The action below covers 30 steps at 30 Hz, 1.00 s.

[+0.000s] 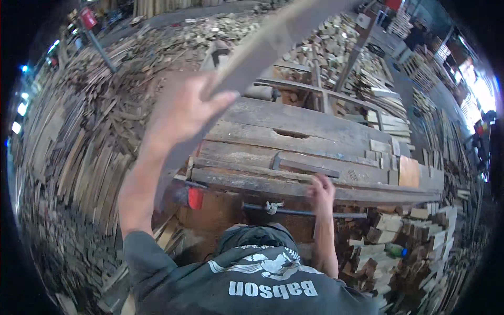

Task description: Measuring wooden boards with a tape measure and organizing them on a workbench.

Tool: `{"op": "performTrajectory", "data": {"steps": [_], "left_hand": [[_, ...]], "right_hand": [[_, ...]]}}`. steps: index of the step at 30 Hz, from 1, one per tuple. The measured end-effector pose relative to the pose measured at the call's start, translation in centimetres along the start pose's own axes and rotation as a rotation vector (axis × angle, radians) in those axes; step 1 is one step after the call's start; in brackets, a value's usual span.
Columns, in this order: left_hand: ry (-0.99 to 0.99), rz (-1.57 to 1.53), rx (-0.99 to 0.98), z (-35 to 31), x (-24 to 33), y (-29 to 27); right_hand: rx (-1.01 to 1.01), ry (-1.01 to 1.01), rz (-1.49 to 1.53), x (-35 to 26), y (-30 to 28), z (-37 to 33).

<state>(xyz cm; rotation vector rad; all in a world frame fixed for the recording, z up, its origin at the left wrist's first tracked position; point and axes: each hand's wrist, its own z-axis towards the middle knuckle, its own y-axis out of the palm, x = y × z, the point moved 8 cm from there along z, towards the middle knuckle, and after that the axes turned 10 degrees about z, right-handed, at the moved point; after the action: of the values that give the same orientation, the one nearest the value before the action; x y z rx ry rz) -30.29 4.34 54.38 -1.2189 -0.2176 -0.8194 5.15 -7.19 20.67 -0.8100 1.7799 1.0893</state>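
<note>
Wooden plank (268, 55) slants up and rightward from the left hand (184, 113) gripping it, the half-open right hand (321, 192) well apart.

Wood strips (79, 163) lie heaped at left, a post (101, 51) bears a red box (88, 18), and pallets (420, 76) stand farther right.

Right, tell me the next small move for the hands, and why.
I'd probably bring the right hand up to steady the board: only the left hand grips it, it slants above the bench and reaches far past that grip, and the right hand, near the hammer, looks empty.
</note>
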Motion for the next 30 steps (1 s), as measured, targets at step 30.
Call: {"op": "performTrajectory", "data": {"steps": [30], "left_hand": [[-0.091,0.545,-0.710,9.8,-22.4,44.9]], "right_hand": [[-0.325,-0.577,-1.558,-3.8,-4.5,34.9]]}}
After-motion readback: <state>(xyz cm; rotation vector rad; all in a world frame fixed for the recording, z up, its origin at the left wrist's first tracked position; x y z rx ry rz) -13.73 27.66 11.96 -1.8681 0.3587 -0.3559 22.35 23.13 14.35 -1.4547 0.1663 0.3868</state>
